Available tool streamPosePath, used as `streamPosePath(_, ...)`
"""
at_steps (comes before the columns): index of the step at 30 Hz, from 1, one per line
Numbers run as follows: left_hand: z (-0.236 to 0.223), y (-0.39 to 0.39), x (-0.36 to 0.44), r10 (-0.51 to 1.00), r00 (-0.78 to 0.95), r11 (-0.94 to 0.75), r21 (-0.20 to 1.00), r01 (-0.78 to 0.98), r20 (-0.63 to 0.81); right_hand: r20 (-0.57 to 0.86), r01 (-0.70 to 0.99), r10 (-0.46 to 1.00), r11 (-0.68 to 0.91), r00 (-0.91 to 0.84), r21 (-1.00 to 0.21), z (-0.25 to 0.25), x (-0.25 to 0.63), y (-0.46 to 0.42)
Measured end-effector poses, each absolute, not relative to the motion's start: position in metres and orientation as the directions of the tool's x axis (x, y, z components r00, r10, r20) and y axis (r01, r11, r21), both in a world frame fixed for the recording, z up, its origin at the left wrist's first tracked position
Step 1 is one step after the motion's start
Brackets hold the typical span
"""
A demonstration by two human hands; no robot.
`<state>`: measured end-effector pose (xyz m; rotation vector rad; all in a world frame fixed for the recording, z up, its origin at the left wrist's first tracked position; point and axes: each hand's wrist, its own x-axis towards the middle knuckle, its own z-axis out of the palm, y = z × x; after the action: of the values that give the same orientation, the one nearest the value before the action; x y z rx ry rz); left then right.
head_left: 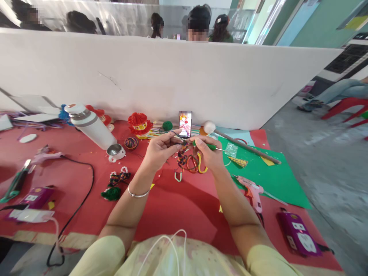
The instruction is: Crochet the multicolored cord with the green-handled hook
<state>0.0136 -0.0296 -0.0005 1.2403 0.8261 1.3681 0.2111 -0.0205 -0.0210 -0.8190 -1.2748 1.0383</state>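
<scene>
Across a red-covered bench (175,214) that backs onto a tall white partition (143,73), craft materials lie to either side of a person's two hands, which meet near the middle, in front of a lit phone (185,124) propped upright. Thumb and fingers of the left hand (162,149) pinch a multicoloured yarn piece (182,158), which hangs between the hands, while the right hand (208,151) is closed around a green-handled tool (211,146); whether its tip sits in the yarn cannot be told. Just below the right hand show red and yellow loops (202,165). Left of the hands stand a white bottle (93,128) and a small cup (116,152), with a multicoloured yarn ball (131,143) beside the cup. Toward the right, a green sheet (276,184) covers part of the red, a pink glue gun (251,188) lying over its near edge and a purple box (299,234) resting nearer the corner. Beyond the bench on that side spreads a grey floor (324,153) with a red stool (342,109), and over the partition's top edge several people's heads (199,19) show
</scene>
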Motion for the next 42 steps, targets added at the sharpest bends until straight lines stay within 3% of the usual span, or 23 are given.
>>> streamPosePath(7,0.003,-0.031,0.014,0.965,0.157,-0.165,0.951,-0.261,0.211,0.328,-0.282,0.937,0.284,-0.123,-0.916,-0.019,0.215,-0.019)
streamPosePath(17,-0.001,-0.029,0.006,0.956,0.237,-0.113,0.962,-0.248,0.174,0.27,-0.341,0.939,0.188,-0.214,-0.921,-0.011,0.218,-0.019)
streamPosePath(23,-0.003,-0.027,-0.001,0.949,0.27,-0.116,0.978,-0.175,0.161,0.308,-0.273,0.901,0.226,-0.307,-0.935,-0.015,0.23,-0.014)
streamPosePath(29,-0.003,-0.027,0.002,0.952,0.208,-0.206,0.973,-0.106,0.225,0.387,-0.117,0.848,0.37,-0.363,-0.921,-0.009,0.245,-0.017)
streamPosePath(36,0.002,-0.028,0.011,0.941,0.134,-0.304,0.95,-0.078,0.312,0.536,0.134,0.749,0.622,-0.389,-0.771,0.005,0.246,-0.025)
streamPosePath(42,-0.002,-0.025,0.012,0.961,0.006,-0.274,0.953,-0.132,0.277,0.783,0.231,0.469,0.883,-0.408,-0.408,0.002,0.234,-0.025)
